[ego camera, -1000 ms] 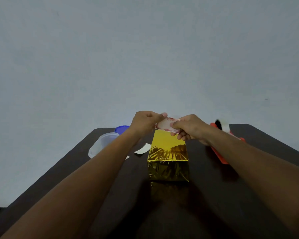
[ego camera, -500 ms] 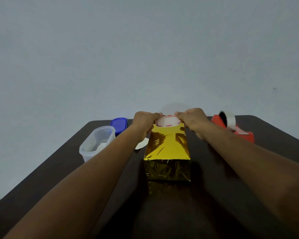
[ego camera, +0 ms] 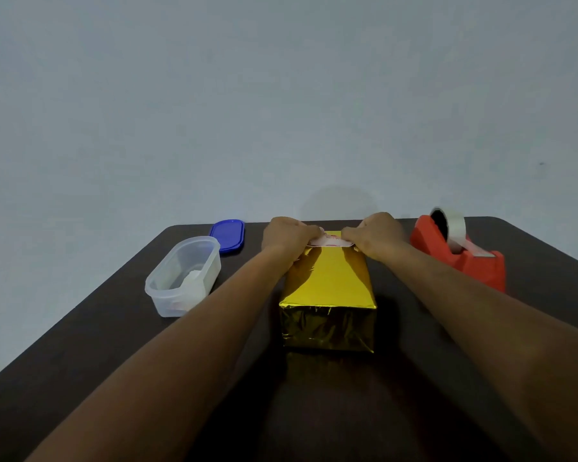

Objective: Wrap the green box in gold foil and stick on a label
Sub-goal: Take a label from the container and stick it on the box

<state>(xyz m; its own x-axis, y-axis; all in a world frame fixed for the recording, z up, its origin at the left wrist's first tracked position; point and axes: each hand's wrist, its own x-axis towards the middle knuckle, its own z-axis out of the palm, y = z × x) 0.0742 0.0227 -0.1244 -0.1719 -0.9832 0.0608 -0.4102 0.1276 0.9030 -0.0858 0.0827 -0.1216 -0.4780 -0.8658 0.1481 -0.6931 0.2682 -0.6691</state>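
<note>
I am logging the foil-wrapped box (ego camera: 326,295) sitting at centre frame on the dark table (ego camera: 80,378), its long axis running away from me toward the top of the frame, gold foil covering every face I can see. Both hands are working at its far end: the left hand (ego camera: 289,234) is pinching the left edge of the label (ego camera: 329,241), the right hand (ego camera: 376,235) is pinching the right edge, fingers curled on each. The label is lying crosswise at the far top edge of the box, touching or nearly touching the foil; I cannot tell which. I am judging wrapping done and labelling in hand. Both hands are equally near, so the next press should go straight down along that far edge. A clear tub (ego camera: 184,276) and blue lid (ego camera: 228,235) are sitting left of centre, an orange tape dispenser (ego camera: 461,258) at right.
</note>
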